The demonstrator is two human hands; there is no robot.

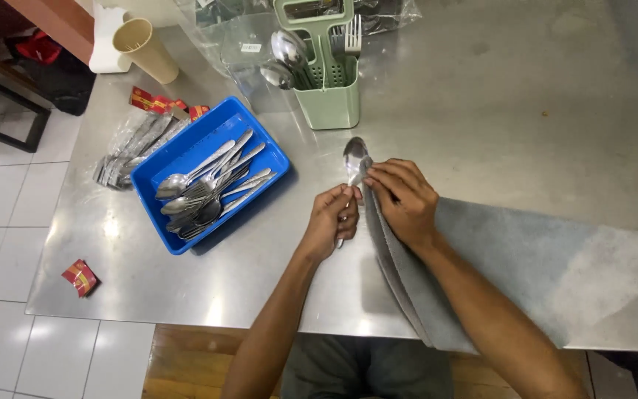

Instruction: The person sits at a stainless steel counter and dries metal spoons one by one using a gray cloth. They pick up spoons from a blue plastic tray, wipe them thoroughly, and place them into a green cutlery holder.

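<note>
Between the hands: a spoon [353, 164] is being held over the steel surface [496, 96], bowl pointing away from the person.
Left hand [332, 222]: the spoon's handle is being pinched, with the fingers [348, 214] curled tight around it.
Right hand [402, 199]: a grey cloth [526, 258] is being pressed against the neck of the spoon, with the fingers [387, 177] closed narrowly over a fold of it.
Cloth: it is being draped from the right fingers back over the near edge of the surface, and most of it is lying flat to the right of them.
Left of the fingers: more spoons and forks are being kept in a blue tray [186, 151], with wrapped cutlery packets [123, 151] lying beyond it.
Beyond the fingers: a green cutlery holder [326, 92] is being filled with upright spoons and a fork; clear plastic bags [234, 37] are lying behind it.
Far left: a cream cup [145, 48] is lying tilted near the surface's corner.
Doing the wipe well, as a judgement: the handle is best being gripped firmly while the cloth is being drawn along the neck and round the bowl, both faces being covered, so no streaks are being left.
</note>
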